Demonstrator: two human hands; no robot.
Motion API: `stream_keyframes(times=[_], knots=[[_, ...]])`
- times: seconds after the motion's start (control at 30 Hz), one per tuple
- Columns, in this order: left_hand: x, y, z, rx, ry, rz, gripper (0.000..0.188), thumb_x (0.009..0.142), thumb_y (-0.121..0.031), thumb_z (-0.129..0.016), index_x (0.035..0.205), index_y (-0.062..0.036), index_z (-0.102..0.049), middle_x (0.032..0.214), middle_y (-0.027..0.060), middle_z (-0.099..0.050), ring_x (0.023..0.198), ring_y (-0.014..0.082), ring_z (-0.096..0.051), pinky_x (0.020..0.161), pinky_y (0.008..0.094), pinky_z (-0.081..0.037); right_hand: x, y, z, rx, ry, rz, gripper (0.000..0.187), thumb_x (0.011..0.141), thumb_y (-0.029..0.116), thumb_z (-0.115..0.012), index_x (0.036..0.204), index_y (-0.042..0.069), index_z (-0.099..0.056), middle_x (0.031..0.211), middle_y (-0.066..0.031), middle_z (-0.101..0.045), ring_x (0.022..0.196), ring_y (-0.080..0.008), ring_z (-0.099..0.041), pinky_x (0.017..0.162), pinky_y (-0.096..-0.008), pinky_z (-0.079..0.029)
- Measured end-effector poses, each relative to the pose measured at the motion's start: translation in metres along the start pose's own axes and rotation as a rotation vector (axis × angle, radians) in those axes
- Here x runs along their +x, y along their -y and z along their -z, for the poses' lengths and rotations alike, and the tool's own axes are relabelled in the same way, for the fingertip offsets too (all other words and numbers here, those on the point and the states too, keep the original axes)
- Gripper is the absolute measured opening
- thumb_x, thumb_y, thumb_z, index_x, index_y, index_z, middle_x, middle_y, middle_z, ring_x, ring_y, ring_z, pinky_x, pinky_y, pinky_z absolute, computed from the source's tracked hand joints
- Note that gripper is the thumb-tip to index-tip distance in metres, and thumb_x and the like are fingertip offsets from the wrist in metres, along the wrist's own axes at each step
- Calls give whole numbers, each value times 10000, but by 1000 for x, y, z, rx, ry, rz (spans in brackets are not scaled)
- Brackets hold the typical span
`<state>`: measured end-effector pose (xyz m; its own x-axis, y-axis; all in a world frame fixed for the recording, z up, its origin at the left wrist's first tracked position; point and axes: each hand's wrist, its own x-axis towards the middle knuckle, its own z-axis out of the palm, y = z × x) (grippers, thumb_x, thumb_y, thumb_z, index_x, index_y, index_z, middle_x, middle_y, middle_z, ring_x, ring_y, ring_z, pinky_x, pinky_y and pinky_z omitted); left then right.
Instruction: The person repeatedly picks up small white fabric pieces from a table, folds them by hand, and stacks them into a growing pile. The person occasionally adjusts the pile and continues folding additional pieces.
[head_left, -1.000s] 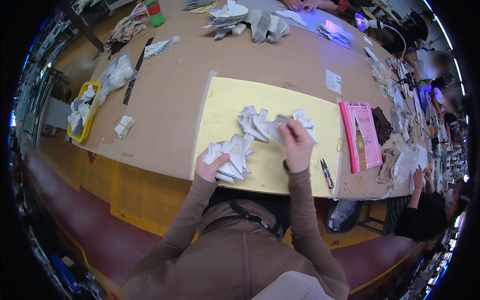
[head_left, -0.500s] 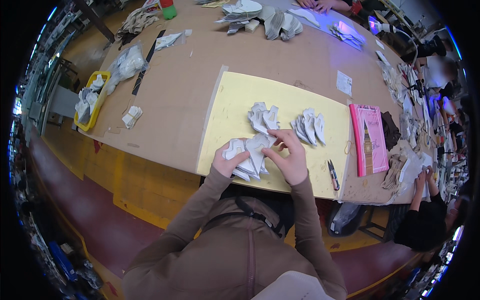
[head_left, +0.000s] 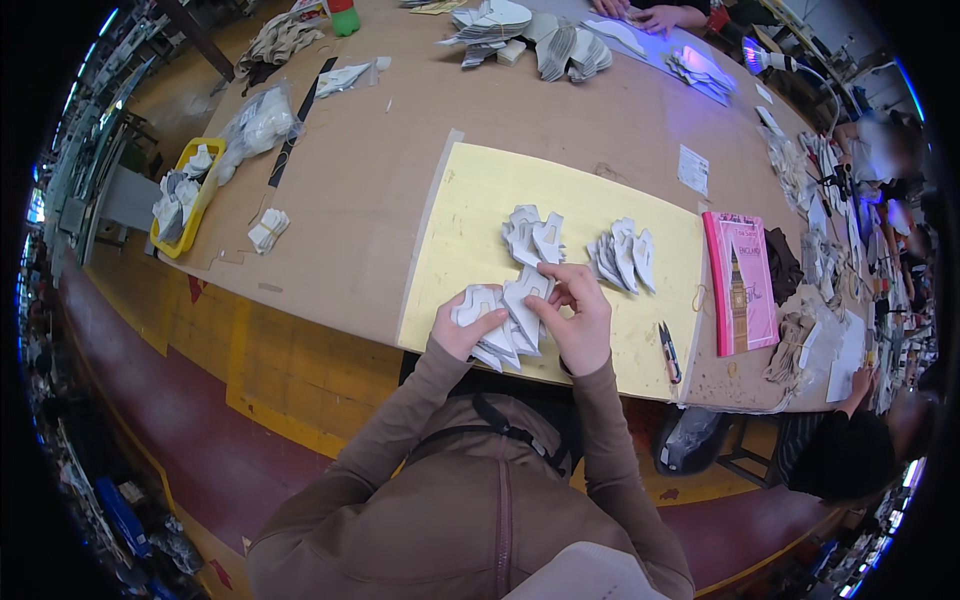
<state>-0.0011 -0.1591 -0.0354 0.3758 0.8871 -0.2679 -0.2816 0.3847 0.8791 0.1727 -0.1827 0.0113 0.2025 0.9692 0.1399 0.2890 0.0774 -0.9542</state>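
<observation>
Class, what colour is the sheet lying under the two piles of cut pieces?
The sheet is pale yellow; it shows best in the head view.

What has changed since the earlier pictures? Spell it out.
The right hand moved left and nearer, from beside the farther pile to the white stack in the left hand, pinching a piece there. The left hand still holds its stack; snips and pink book stayed put.

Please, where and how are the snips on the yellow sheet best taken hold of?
Probably by the handle end, from above on the near side, with the right hand once free: the snips lie flat on the yellow sheet, narrow tips pointing away, handle end nearer.
</observation>
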Motion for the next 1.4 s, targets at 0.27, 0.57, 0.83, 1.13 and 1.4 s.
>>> stream_keyframes(times=[0.27,0.57,0.83,1.13,1.4], knots=[[1,2,7,-36,59,73,273,930,-112,-561,1160,35,-566,1005,67,-637,894,98,-598,790,233,-490,-12,-20,6,436,-231,-211,332,793,-92,-639,1117,-67,-576,859,-39,-583,754,-59,-538,676,-176,-453],[6,8,-3,-43,84,64,340,948,-155,-521,1223,45,-511,1082,98,-616,950,129,-600,834,267,-486,-18,-25,-4,336,-71,-227,296,833,-50,-623,1127,-60,-586,940,-47,-618,802,-68,-566,730,-182,-460],[4,-2,1,24,3,16,302,883,-72,-594,1156,51,-554,993,89,-634,864,119,-610,765,246,-496,-15,-14,3,150,-66,-143,341,834,-58,-614,1171,-68,-561,994,-60,-602,809,-75,-565,735,-190,-472],[6,-1,8,70,6,16,289,862,-75,-639,1122,42,-589,981,83,-651,865,114,-614,765,239,-496,-10,-18,8,265,-61,-78,383,809,-54,-643,1184,-51,-563,1015,-71,-606,818,-92,-569,769,-218,-474],[4,-5,7,43,24,47,291,845,-73,-662,1106,37,-595,980,87,-657,864,126,-625,771,254,-503,-5,-11,0,137,45,-111,387,806,-34,-659,1182,-55,-568,1006,-79,-627,872,-106,-593,793,-232,-477]])
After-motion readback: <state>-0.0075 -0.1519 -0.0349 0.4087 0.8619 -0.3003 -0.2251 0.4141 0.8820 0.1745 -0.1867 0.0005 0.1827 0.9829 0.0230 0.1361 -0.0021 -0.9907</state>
